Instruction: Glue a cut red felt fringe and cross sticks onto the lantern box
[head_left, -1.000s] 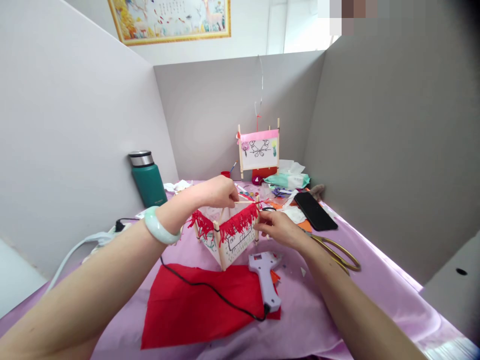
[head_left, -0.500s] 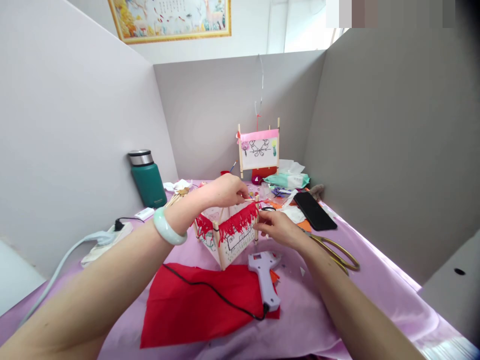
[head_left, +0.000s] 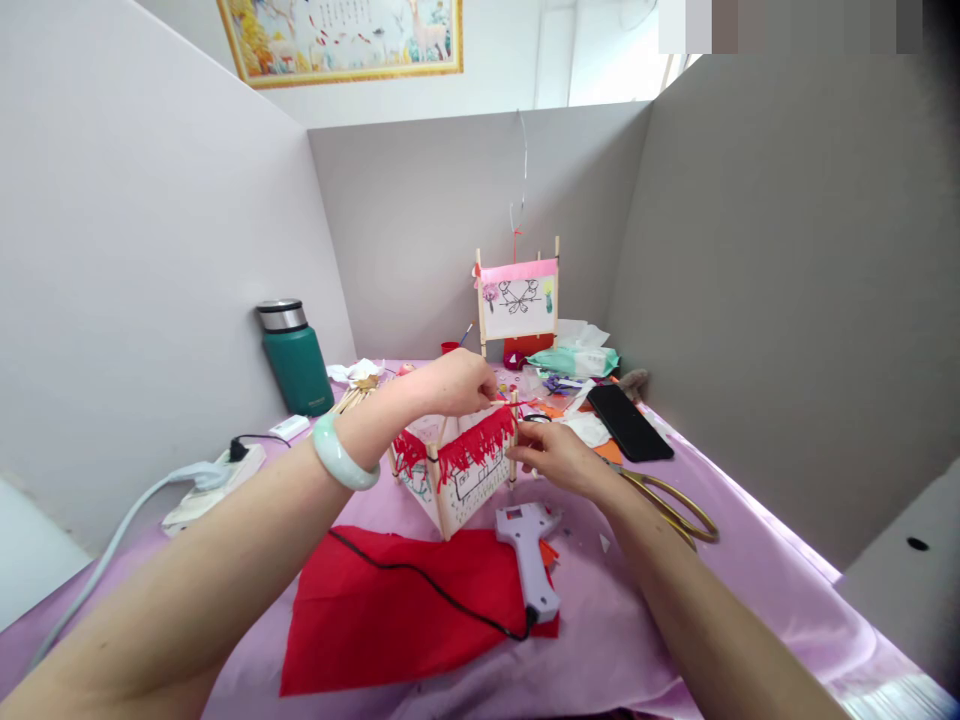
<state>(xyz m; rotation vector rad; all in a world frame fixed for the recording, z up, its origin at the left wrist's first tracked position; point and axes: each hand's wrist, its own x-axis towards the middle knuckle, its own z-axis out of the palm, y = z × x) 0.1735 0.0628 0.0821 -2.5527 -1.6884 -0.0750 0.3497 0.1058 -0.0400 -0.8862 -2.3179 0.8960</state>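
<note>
A small paper lantern (head_left: 478,482) with wooden corner posts, drawn panels and red fringe along its top stands on the table. My left hand (head_left: 466,382) is above its far side, fingers pinched together by the right-hand post. A thin pale tip and a narrow red strip (head_left: 520,403) show just beyond those fingertips; what exactly they grip is partly hidden. My right hand (head_left: 559,452) holds the lantern's right corner post between thumb and fingers. In front lies a lavender glue gun (head_left: 529,560), partly on a red cloth (head_left: 375,620).
Gold-handled scissors (head_left: 675,508) and a black phone (head_left: 630,422) lie to the right. On the left are a green bottle (head_left: 298,365) and a power strip (head_left: 217,490). Another lantern (head_left: 519,300) hangs behind, near a wipes pack (head_left: 577,360). The glue gun's black cord crosses the cloth.
My left hand and wrist have shifted very slightly, the fingertips a little lower by the post. My right hand and the lantern stay in place.
</note>
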